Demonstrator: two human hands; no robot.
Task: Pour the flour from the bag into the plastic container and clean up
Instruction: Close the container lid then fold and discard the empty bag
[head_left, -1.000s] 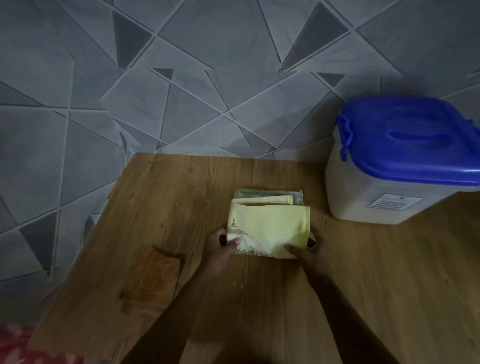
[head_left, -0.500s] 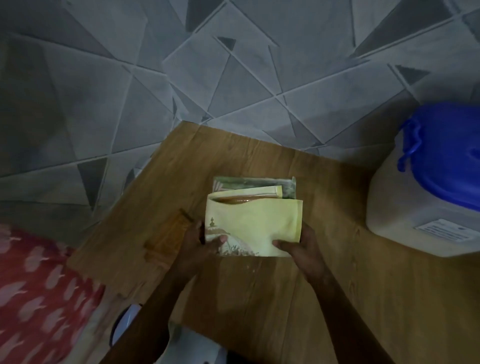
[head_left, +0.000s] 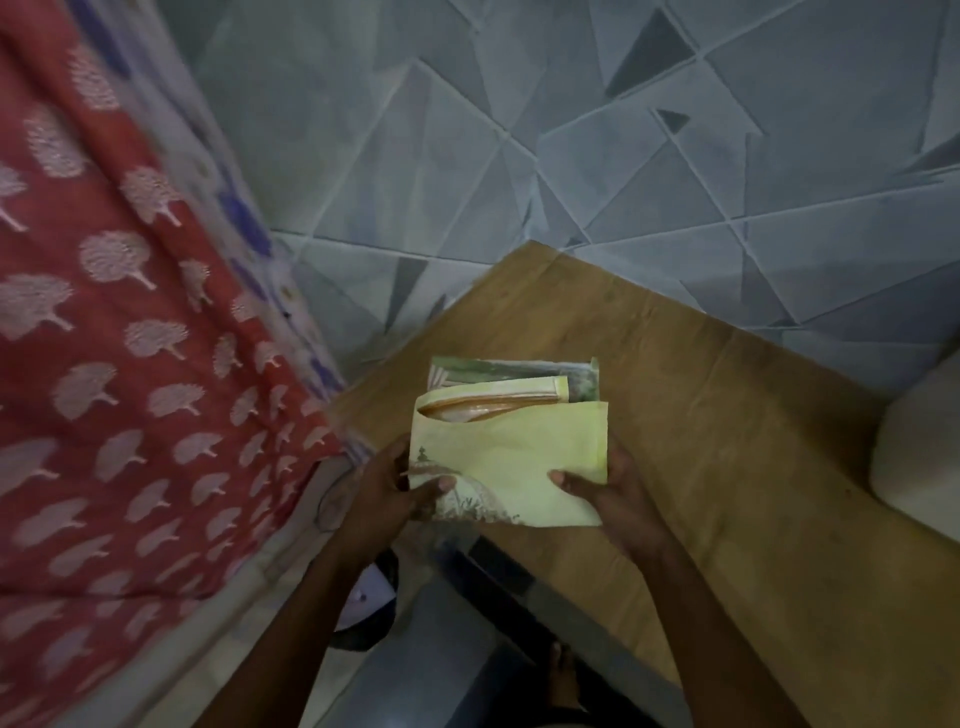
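The wooden table runs from its far corner near the grey patterned wall down toward the lower right, and the folded flour bag is held at its near-left edge, partly past that edge and over the floor. The bag looks flat and empty, its long axis lying left to right across the person, its open mouth turned away toward the wall.

Both hands are equally near: the left hand pinches the bag's lower left corner with thumb on top, and the right hand grips the lower right corner the same way. Whether the bag rests on the table or is lifted just clear of it cannot be told.

The plastic container is cut off at the right edge of view, so only a pale side shows. A red patterned cloth fills the left, blurred. Below the hands a dark round thing on the floor is too dim to name.
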